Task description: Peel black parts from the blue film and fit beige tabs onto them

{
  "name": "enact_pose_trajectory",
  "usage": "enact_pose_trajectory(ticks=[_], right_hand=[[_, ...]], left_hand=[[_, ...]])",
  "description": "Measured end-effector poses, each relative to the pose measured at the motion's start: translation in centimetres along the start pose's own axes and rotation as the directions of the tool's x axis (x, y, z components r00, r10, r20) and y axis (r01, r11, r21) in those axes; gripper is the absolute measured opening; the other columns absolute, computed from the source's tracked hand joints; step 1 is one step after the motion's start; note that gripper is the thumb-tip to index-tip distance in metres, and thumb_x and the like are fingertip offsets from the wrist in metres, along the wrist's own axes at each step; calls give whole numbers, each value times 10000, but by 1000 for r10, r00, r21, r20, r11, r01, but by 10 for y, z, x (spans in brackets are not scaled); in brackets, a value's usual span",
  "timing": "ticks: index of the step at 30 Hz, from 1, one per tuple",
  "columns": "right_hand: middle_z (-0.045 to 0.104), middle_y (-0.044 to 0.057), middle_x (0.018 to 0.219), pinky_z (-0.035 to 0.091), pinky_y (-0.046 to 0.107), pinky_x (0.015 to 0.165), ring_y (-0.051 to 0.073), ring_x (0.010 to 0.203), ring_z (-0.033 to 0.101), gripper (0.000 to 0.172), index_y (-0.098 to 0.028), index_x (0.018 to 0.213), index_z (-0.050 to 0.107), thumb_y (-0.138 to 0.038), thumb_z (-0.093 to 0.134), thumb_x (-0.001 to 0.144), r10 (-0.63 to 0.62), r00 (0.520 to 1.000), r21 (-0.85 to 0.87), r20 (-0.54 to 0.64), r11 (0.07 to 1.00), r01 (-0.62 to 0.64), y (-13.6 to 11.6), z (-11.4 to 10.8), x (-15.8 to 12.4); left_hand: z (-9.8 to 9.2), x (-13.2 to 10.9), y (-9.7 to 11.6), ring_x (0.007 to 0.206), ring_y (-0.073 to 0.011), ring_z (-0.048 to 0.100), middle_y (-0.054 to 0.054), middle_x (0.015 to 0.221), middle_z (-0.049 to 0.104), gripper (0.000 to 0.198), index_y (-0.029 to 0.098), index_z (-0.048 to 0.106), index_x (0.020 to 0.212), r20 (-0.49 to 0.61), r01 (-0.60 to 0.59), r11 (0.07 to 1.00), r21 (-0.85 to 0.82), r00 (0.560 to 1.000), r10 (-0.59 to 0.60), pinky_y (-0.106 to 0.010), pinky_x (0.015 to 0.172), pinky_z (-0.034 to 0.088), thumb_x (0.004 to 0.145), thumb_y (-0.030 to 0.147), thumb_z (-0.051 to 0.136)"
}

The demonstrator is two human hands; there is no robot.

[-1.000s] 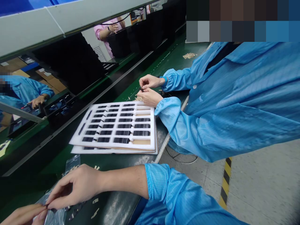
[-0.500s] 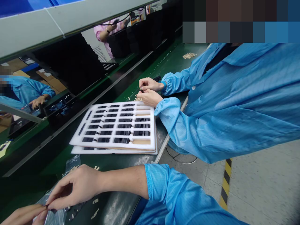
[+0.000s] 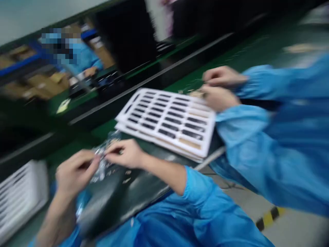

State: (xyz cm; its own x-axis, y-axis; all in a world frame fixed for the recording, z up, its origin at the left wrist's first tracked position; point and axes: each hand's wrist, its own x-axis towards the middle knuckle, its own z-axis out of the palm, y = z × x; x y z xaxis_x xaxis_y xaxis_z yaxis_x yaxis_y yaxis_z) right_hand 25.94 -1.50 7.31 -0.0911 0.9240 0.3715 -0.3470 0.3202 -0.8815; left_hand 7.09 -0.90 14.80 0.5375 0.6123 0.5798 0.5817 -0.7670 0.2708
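My left hand [image 3: 77, 171] and my right hand [image 3: 125, 154] face each other over the bench, thumbs and fingers pinched with the tips nearly meeting. Whatever lies between the fingertips is too small and blurred to make out. Right behind the fingertips lies a crinkled clear plastic bag [image 3: 101, 173]. Small pale pieces [image 3: 126, 180] are scattered on the dark bench top below my right hand. Beyond that hand, stacked white foam trays [image 3: 160, 132] carry rows of black slotted parts [image 3: 171, 120]; a few slots show tan bottoms.
At right, a co-worker in a blue smock holds both hands [image 3: 222, 92] together beside the trays, near a pale pile [image 3: 196, 93]. Another white tray stack [image 3: 38, 195] stands at lower left. Across the line is another person [image 3: 84, 56]. A yellow-black floor stripe [image 3: 269, 218] runs at lower right.
The camera has swung left and the picture is blurred, so the scene sits further right. My left hand now shows whole, and the left tray stack has come into view. Both hands stay pinched together.
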Motion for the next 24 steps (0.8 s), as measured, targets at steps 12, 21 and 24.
enact_pose_trajectory(ticks=[12,21,24], right_hand=[[747,25,769,566,252,667,124,684,675,197,-197,769,748,-343,867,710,180,981,12,-66,984,-180,20,1,-9],[768,26,816,601,323,681,167,738,718,28,-234,854,749,-212,762,842,-230,972,-322,44,918,232,31,-2,-9],[786,25,870,595,331,686,171,773,724,188,-252,968,743,-113,742,842,-560,792,-512,243,619,595,26,-10,-9]], left_hand=[[32,-38,4,647,-93,619,-27,843,739,68,188,765,932,-92,236,923,-303,957,-275,-212,538,453,875,216,740],[39,-39,-5,690,-88,633,-21,832,729,54,169,750,879,-63,274,894,-355,947,-316,-187,551,455,888,177,698],[38,-41,-5,627,-67,581,-22,843,726,48,170,754,892,-101,299,886,-355,930,-354,-176,486,390,890,191,710]])
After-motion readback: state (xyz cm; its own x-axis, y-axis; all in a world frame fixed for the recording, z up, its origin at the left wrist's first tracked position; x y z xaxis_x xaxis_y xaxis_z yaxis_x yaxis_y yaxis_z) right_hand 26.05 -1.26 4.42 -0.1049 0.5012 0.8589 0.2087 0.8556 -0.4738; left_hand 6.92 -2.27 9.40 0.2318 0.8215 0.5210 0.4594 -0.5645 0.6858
